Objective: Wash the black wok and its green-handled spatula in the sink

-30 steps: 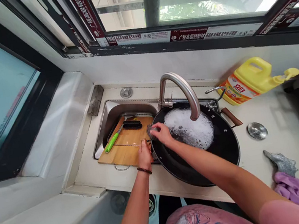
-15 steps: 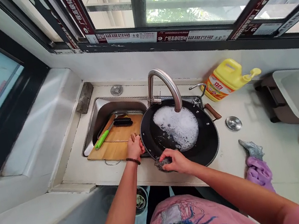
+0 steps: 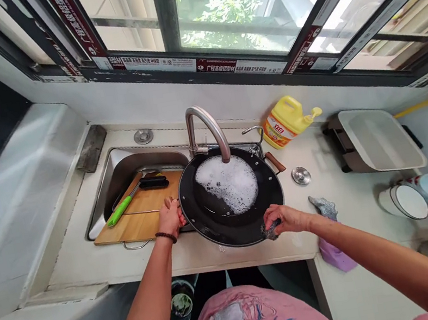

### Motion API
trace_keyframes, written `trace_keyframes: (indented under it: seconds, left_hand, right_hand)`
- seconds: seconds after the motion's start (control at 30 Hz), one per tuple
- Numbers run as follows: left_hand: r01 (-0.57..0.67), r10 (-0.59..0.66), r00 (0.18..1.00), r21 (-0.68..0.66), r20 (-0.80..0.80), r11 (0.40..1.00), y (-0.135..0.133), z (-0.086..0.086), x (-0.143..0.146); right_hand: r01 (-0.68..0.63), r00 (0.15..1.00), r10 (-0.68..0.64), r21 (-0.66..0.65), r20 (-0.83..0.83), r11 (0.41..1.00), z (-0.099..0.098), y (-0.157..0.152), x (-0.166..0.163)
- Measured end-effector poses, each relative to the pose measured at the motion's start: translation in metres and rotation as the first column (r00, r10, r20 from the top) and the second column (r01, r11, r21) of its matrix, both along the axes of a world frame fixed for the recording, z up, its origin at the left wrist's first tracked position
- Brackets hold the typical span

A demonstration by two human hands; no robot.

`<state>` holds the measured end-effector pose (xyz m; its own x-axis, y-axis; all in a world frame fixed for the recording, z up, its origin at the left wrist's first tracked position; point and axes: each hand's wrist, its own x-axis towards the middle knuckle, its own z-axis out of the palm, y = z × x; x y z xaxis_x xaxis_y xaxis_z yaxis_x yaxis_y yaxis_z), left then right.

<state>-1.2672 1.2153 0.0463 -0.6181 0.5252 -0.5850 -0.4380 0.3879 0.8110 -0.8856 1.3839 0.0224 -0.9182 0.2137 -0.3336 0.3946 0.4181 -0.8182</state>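
A black wok [image 3: 208,219] with sudsy water inside sits over the sink area beneath the faucet [image 3: 207,120]. My left hand [image 3: 169,216] is closed at the wok's left side, where its handle is mostly hidden by the fingers. At the near right rim, my right hand [image 3: 286,218] pinches a steel wool scrubber [image 3: 270,231] against the wok's edge. White foam [image 3: 238,180] covers much of the water. The wok's far right handle has a wooden grip [image 3: 274,161], which neither hand touches.
Left of the wok, a wooden cutting board [image 3: 142,222] rests across the sink [image 3: 99,202], bearing a green-handled tool [image 3: 120,210]. A yellow detergent jug [image 3: 286,122], a drain plug [image 3: 301,175], a purple cloth [image 3: 334,256] and a lidded container [image 3: 380,139] stand to the right.
My right hand has moved the scrubber along the near rim from the left side to the right. My left hand stays at the wok's left side. The camera view has shifted rightward.
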Motion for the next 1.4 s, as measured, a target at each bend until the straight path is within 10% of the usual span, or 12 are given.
trace_keyframes:
  seconds: [0.2,0.5,0.67,0.97,1.13,1.4]
  left_hand:
    - [-0.001,0.001,1.000,-0.006,0.006,1.000,0.001,0.003,0.001]
    - [0.009,-0.009,0.999,-0.002,-0.031,1.000,0.001,0.001,0.002]
    - [-0.001,0.001,1.000,-0.017,0.012,1.000,0.001,0.001,0.002]
    - [0.016,-0.014,0.994,-0.020,0.105,1.000,-0.008,0.002,0.003]
    - [-0.002,0.006,0.994,-0.037,0.111,0.999,-0.006,0.001,0.004]
    - [-0.033,0.033,0.995,-0.006,0.097,0.999,-0.028,0.013,0.006]
  right_hand:
    - [0.105,0.994,-0.111,0.276,0.006,0.956,-0.018,0.065,0.027]
    - [0.143,0.933,-0.339,0.741,0.121,0.656,-0.048,0.122,-0.040]
    - [0.181,0.882,-0.454,0.797,0.128,0.577,-0.056,0.123,-0.082]
    - [0.386,0.714,-0.697,0.794,0.065,0.470,-0.038,0.128,-0.058]
    - [0.416,0.585,-0.785,0.756,0.203,0.505,-0.030,0.140,-0.061]
    - [0.511,0.653,-0.750,0.669,0.106,0.540,-0.037,0.130,-0.045]
